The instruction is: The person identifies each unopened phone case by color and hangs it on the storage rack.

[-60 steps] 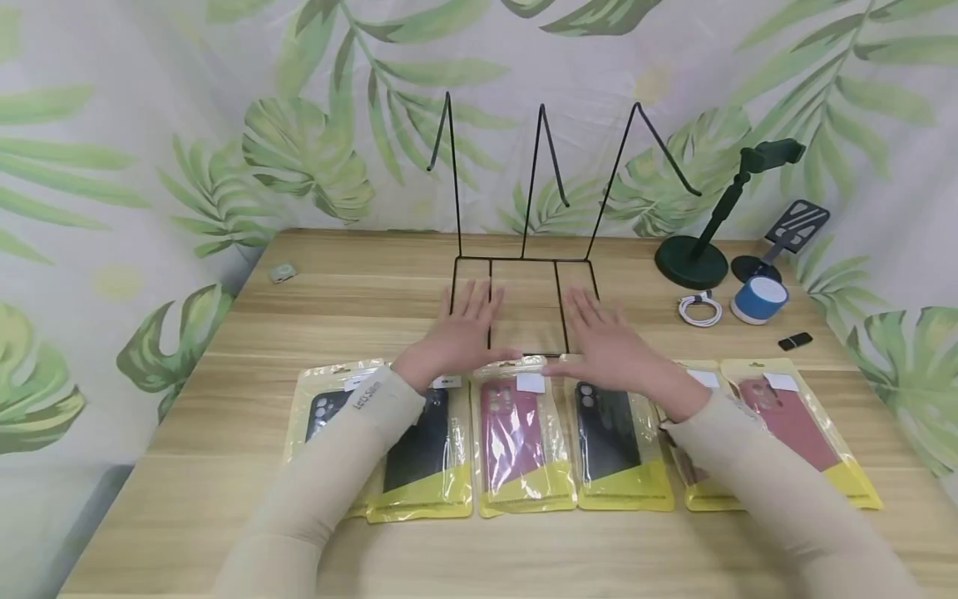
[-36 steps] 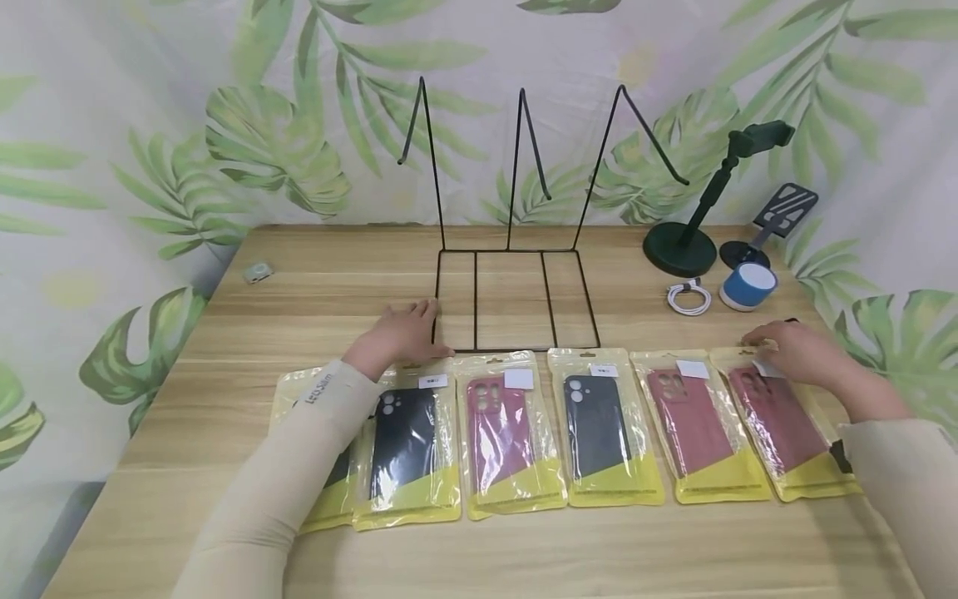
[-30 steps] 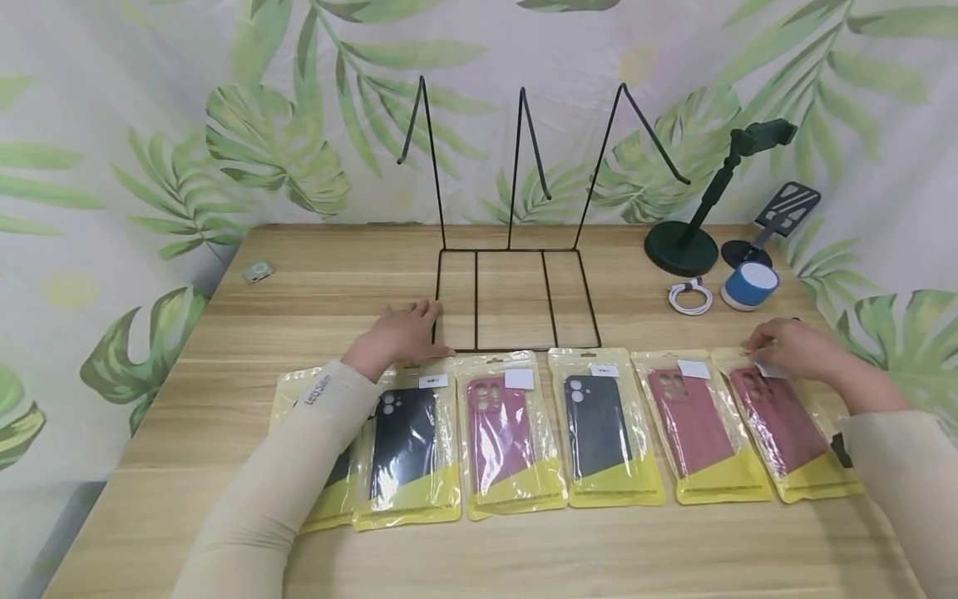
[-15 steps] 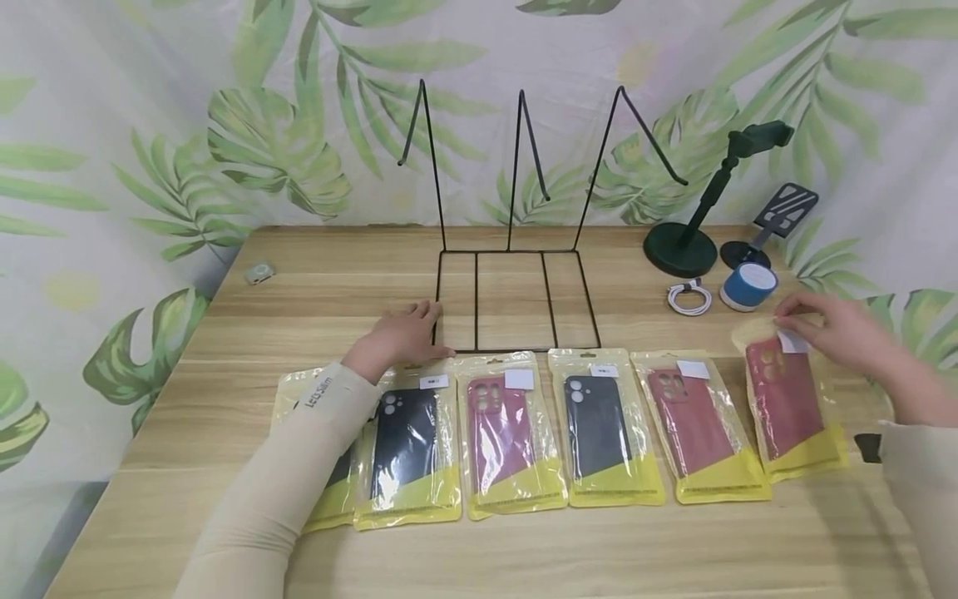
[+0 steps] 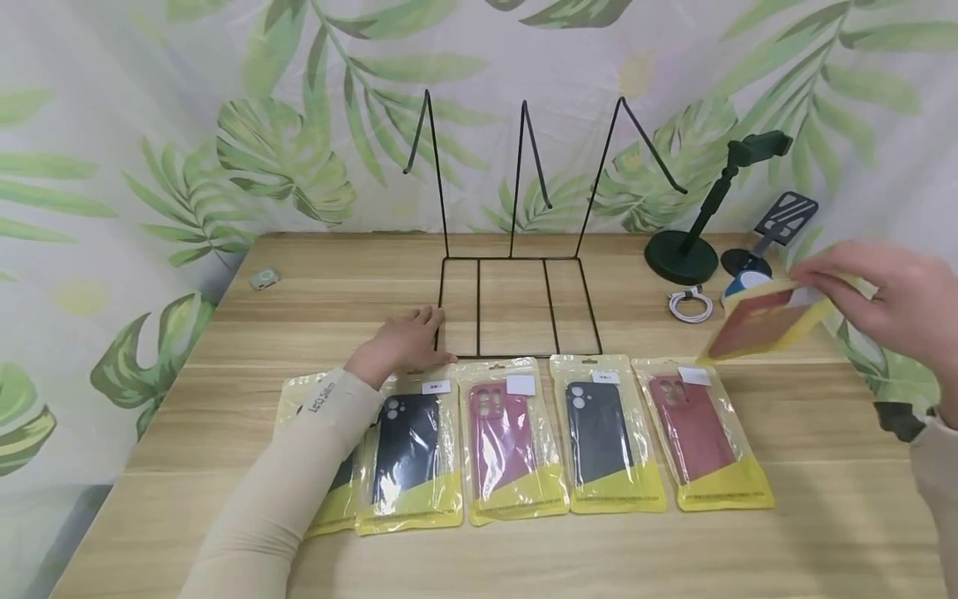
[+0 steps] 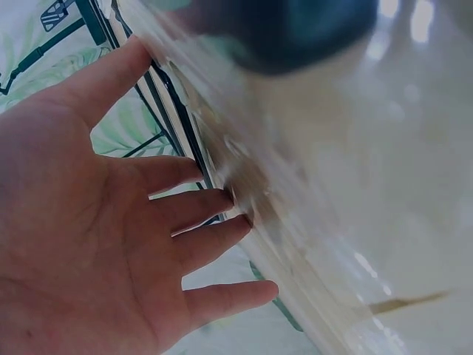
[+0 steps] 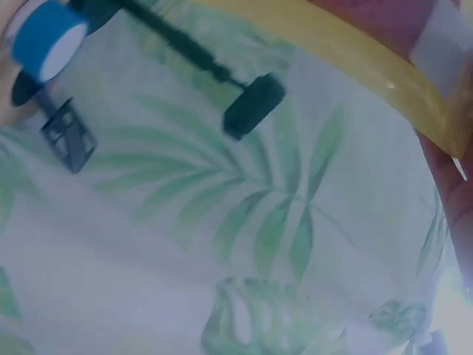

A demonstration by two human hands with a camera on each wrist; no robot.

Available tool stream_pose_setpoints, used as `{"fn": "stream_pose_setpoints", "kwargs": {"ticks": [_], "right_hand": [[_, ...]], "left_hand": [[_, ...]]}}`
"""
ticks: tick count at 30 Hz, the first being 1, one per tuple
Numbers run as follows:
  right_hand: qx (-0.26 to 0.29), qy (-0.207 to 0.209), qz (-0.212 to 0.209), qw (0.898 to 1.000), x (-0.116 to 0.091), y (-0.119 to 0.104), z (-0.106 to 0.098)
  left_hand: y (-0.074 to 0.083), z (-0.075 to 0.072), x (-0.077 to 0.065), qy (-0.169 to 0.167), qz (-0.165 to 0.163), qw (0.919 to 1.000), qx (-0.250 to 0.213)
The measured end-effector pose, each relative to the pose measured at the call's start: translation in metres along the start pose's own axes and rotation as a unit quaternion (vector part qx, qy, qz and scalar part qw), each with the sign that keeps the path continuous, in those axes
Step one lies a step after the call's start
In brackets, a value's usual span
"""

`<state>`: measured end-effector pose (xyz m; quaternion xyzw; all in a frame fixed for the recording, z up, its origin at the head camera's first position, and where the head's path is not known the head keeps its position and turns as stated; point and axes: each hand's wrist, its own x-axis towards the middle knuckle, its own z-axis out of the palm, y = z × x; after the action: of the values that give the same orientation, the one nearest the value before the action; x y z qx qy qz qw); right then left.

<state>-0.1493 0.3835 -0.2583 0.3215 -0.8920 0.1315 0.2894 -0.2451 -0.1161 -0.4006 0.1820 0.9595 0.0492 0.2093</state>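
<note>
Your right hand (image 5: pixel 898 291) pinches the top end of a yellow-edged packet (image 5: pixel 767 323), holding it tilted above the table (image 5: pixel 561 561), beyond the right end of a row of five similar packets (image 5: pixel 516 449). Your left hand (image 5: pixel 400 343), well apart from it, rests with fingers loosely extended at the left side of the black wire rack (image 5: pixel 550 304).

The pouches (image 5: pixel 516 449) look like glossy, crinkled plastic (glare streaks them), the counter (image 5: pixel 524 557) smooth wood grain, the rack (image 5: pixel 512 259) dark metal wire, the backdrop (image 5: pixel 247 75) matt cloth.
</note>
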Motion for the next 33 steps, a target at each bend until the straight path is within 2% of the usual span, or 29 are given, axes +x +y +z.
{"fn": "stream_pose_setpoints", "kwargs": {"ticks": [4, 9, 14, 18, 27, 30, 33], "right_hand": [[0.018, 0.046, -0.01, 0.999, 0.027, -0.013, 0.006], [0.053, 0.112, -0.024, 0.992, 0.061, -0.027, 0.024], [0.085, 0.134, -0.036, 0.987, 0.088, -0.031, 0.042], [0.093, 0.151, -0.019, 0.984, 0.1, -0.03, 0.051], [0.072, 0.103, 0.046, 0.991, 0.111, -0.02, 0.06], [0.075, 0.104, 0.089, 0.988, 0.116, -0.017, 0.065], [0.078, 0.084, 0.143, 0.983, 0.123, -0.014, 0.068]], "left_hand": [[0.0, 0.0, -0.001, 0.0, 0.0, 1.0, -0.002], [0.0, 0.0, 0.0, 0.0, 0.002, 1.0, 0.003], [-0.001, 0.002, 0.003, 0.0, 0.001, 1.0, 0.008], [-0.003, 0.004, 0.004, -0.002, 0.0, 1.0, 0.009], [-0.003, 0.003, 0.002, -0.004, -0.003, 0.9999, 0.013], [-0.003, 0.003, 0.001, -0.004, -0.003, 0.9999, 0.013], [-0.003, 0.003, 0.0, -0.003, -0.003, 0.9999, 0.013]]}}
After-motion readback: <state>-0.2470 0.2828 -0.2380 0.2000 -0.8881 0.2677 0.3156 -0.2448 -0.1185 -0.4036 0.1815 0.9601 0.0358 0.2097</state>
